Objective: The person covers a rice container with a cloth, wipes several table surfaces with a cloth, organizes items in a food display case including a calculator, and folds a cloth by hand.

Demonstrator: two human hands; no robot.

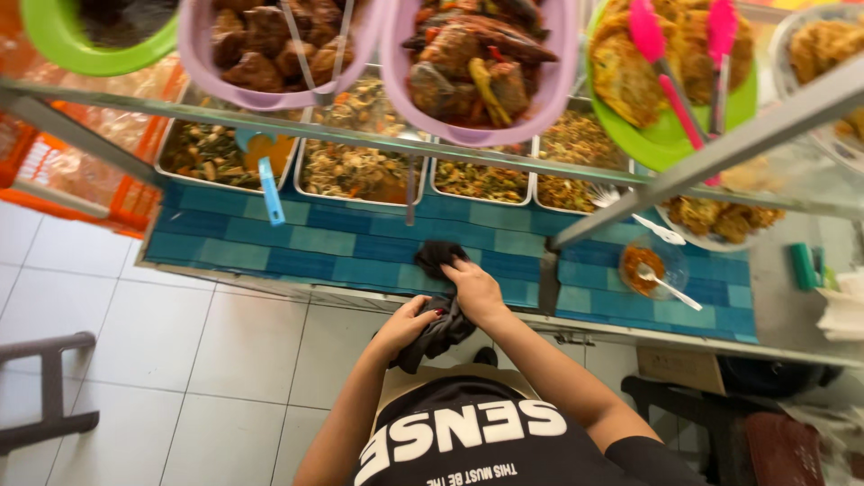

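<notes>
Dark grey cloth (438, 306) spans our two hands: our left hand (407, 326) grips its hanging end at the counter edge, while our right hand (474, 290) presses its upper part onto the blue checked counter (342, 243). Beyond stand steel trays of cooked vegetables (355, 166).

Dark cloth (438, 297) matt, soft; blue tiles (342, 243) glossy; food trays (355, 157) shiny metal.
</notes>
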